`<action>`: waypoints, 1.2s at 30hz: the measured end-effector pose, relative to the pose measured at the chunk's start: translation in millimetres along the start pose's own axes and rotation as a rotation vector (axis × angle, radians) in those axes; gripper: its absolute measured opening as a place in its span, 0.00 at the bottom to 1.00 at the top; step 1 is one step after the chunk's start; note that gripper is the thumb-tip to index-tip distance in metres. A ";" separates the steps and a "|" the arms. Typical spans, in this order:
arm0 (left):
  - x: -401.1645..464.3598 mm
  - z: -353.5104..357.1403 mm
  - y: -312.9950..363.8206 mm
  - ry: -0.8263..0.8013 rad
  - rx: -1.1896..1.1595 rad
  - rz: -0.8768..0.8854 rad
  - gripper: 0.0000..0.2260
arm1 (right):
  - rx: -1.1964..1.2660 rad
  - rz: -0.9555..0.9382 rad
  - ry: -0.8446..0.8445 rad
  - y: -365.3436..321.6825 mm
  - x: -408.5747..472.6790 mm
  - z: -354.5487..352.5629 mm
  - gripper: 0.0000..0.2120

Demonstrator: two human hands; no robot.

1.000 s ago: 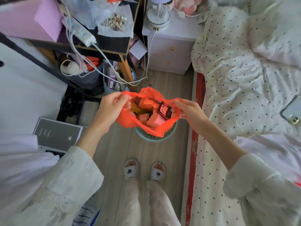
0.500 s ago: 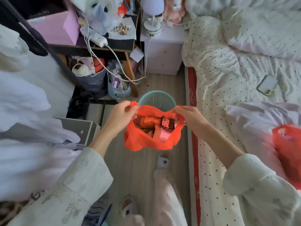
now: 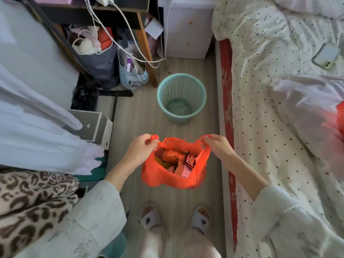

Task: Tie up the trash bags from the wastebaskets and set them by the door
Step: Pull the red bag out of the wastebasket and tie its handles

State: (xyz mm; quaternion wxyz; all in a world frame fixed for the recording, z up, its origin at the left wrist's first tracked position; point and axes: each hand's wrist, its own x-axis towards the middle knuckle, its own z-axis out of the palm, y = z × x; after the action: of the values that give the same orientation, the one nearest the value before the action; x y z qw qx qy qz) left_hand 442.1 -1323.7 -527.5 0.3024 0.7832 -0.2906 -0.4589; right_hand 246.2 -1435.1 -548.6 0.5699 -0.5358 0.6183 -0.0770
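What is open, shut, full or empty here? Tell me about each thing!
orange trash bag: untied, mouth open, wrappers and boxes inside, held in the air.
left hand: pinches the bag's left handle.
right hand: pinches the bag's right handle.
green wastebasket: upright on the floor, no bag, empty.
phone: lying flat on the bed.

A strip of bare floor (image 3: 130, 116) runs between the bed (image 3: 260, 127) and the cluttered desk (image 3: 96, 13). The wastebasket (image 3: 181, 97) stands in this strip; cables (image 3: 130, 43) hang from the desk edge beside it.
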 end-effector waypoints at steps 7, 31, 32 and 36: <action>63.7 72.3 -90.5 0.082 0.004 0.010 0.07 | -0.089 -0.157 -0.036 102.5 81.8 42.1 0.12; 238.1 139.1 -192.3 0.385 -0.233 0.808 0.11 | 0.119 -0.881 0.193 204.4 245.0 115.2 0.30; 236.4 139.8 -189.9 0.383 -0.232 0.807 0.09 | 0.126 -0.884 0.201 204.8 244.3 112.7 0.29; 232.8 147.9 -187.0 0.388 -0.306 0.806 0.07 | 0.167 -0.868 0.266 205.6 242.9 103.1 0.19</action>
State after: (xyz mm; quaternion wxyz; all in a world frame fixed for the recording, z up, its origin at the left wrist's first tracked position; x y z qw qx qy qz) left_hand 438.4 -1403.6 -851.0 0.6172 0.6258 -0.4384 -0.1877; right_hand 263.5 -1479.1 -879.7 0.4418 -0.6830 0.3959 -0.4260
